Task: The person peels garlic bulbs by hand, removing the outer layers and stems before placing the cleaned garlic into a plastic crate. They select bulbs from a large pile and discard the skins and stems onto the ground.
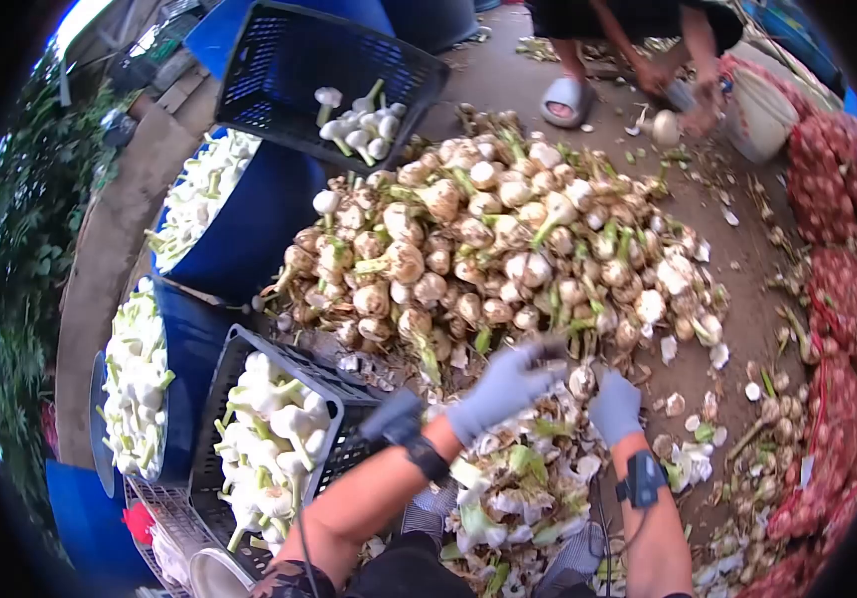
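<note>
My left hand (506, 391), in a grey glove, reaches over the near edge of a heap of soil-stained garlic bulbs (468, 239). Its fingers point right and are smeared by motion, with dark tips. Close by, my right hand (616, 407), also gloved, has its fingers curled against a garlic bulb (582, 382) at the front of the heap. Both wrists wear dark straps with small devices. Below the hands, between my feet, lies a pile of peeled garlic skins and leaves (518, 478).
A black crate (239, 399) of cleaned garlic stands at left, beside blue tubs (199, 329) filled with garlic. Another black crate (279, 75) holds several bulbs. Red net sacks (832, 399) line the right. Across the heap, another person's hands (683, 90) work near a white bucket (759, 115).
</note>
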The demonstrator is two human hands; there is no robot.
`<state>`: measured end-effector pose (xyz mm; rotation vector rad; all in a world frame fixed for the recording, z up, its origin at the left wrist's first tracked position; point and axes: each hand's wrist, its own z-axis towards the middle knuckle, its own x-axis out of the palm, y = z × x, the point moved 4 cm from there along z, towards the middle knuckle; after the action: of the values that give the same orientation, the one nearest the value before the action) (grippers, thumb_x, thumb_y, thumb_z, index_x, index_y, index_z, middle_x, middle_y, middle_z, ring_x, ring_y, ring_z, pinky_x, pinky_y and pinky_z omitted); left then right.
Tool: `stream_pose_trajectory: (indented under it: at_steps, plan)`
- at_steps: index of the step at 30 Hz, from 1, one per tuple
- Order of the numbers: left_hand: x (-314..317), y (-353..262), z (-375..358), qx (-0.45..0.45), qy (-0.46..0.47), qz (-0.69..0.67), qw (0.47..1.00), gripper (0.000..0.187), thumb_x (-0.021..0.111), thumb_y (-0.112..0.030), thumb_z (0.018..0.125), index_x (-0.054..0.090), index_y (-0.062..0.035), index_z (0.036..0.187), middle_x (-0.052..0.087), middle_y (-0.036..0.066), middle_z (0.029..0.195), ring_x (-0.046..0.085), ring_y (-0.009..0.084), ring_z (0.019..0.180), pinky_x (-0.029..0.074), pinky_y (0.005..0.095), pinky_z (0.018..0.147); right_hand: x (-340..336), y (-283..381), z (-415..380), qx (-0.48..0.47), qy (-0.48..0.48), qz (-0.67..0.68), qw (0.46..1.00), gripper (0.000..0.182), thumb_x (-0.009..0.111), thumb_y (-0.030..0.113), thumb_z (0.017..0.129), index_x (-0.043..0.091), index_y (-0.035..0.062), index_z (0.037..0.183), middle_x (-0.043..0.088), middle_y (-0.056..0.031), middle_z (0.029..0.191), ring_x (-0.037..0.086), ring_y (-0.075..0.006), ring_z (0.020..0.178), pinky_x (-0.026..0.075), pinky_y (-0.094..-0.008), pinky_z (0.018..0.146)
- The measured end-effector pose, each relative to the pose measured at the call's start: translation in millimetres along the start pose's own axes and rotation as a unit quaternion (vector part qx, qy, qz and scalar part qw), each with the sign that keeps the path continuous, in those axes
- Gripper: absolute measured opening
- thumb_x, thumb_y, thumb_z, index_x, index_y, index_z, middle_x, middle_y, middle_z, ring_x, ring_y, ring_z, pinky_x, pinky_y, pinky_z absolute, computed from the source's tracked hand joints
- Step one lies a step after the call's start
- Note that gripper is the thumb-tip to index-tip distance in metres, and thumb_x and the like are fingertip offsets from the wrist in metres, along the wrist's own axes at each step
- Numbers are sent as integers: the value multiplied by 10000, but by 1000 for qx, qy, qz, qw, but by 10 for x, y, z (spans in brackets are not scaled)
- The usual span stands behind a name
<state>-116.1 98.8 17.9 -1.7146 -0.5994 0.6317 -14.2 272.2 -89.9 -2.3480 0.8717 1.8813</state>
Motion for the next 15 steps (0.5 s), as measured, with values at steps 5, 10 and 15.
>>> stream_pose_trajectory:
  at_steps: [5, 10, 15]
  plan:
    - [356, 467, -360, -115, 50, 18, 992, 797, 797, -262, 792, 380, 14, 1413, 551, 130, 1267, 543, 143, 1089, 455, 288, 957, -567, 590, -556, -147, -54, 59, 986, 474, 669, 54, 744, 591, 109, 1209, 646, -154, 1024, 655, -350, 875, 528, -431, 735]
    - [263, 377, -554, -119, -32, -170, 978, 735, 787, -200, 784, 417, 22, 1379, 541, 124, 1288, 538, 168, 1148, 442, 309, 982, -689, 461, -899, 60, -135, 535, 832, 469, 582, 23, 897, 533, 94, 1358, 640, -69, 1022, 600, -99, 775, 476, -192, 646]
    - [298, 138, -758, 97, 31, 132, 986, 775, 820, -314, 741, 469, -27, 1368, 516, 202, 1348, 486, 297, 1280, 394, 371, 1065, -584, 505, -1018, 99, 179, 612, 764, 204, 525, 117, 960, 644, -11, 1065, 618, -35, 723, 555, -78, 582, 412, -208, 475]
